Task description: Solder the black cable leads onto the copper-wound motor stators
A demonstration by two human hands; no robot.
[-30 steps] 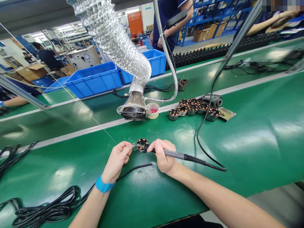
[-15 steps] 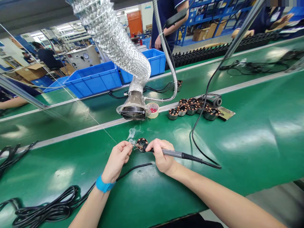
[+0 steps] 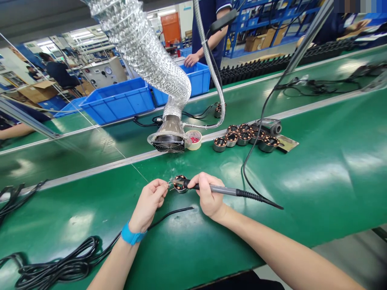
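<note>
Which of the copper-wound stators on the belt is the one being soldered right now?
The lone stator between the left hand and right hand, under the soldering iron tip; the other stators sit clustered farther back.

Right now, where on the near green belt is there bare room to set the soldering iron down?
Bare belt lies right of the right hand, beyond the soldering iron cord, below the stator cluster. Another bare patch sits left of the left hand, above the black cable coil. It is crowded around the fume hood and tape roll.

bright overhead glare, sharp centre, warped edges
</note>
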